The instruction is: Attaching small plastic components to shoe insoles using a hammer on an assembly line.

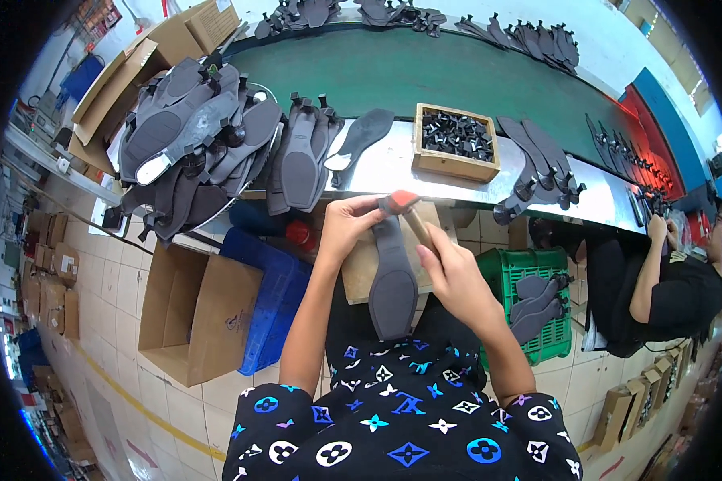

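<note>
A dark grey shoe sole (392,293) lies lengthwise in front of me, its wide toe end toward my body and its heel end away. My left hand (350,228) is closed around the heel end, where the fingers partly hide it. In my right hand (459,279) is a hammer (416,226) with a wooden handle and a red-tipped head. The hammer head is right over the heel end, beside my left fingertips; whether it touches cannot be made out. Under the sole is a pale board (358,272) across my lap.
Ahead, a metal ledge (381,177) bears a wooden box (457,169) of small black heel pieces and several soles. A heaped basket of soles (156,132) stands left. Below are a cardboard box (208,317), blue crate (278,309) and green crate (555,333). A co-worker (658,280) sits right.
</note>
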A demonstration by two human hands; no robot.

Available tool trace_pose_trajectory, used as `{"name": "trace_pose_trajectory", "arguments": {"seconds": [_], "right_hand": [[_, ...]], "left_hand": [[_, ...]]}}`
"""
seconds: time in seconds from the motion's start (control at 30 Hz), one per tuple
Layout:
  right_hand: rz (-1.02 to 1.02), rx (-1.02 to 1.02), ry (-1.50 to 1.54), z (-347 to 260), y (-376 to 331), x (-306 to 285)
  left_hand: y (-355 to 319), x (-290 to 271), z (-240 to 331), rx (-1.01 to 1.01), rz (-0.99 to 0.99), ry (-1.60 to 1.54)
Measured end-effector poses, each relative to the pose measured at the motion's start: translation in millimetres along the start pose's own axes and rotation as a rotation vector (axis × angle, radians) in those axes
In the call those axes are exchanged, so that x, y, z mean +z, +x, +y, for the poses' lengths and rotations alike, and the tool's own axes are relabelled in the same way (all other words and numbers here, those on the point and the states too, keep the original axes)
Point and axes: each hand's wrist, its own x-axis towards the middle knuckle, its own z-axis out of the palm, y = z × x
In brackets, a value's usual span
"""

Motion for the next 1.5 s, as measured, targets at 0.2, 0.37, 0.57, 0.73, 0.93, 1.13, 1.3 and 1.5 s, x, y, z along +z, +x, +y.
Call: {"name": "trace_pose_trajectory", "arguments": {"seconds": [0.2,0.37,0.57,0.73,0.93,1.13,1.3,1.5], "right_hand": [[0.252,-0.243,-0.036,-43,4,-18],[0.195,-0.268,-0.147,-14,0,6],[0.183,-0.422,-0.3,-44,6,-33],[-0.049,0.036,-0.169,22,4,21],[0.088,-0.017,-0.124,-22,16,-17],[-0.154,-0.106,-0.612,44,-2,11],[-0.252,-0.515,-0.364,16,6,-13],[-0.704,-0.48,0.387,-23,1,-59]], "left_hand": [[-7,-2,12,0.078,-0.011,0.353],[-11,-5,9,0.21,-0.018,0.842],[-13,-14,-1,0.169,-0.044,0.838],[-14,-8,6,0.251,-0.037,0.946],[-45,1,20,0.32,-0.028,0.531],[-127,41,114,-0.095,-0.306,-0.001],[-139,47,131,-0.306,-0.409,-0.231],[-136,49,119,-0.236,-0.741,-0.259]]}}
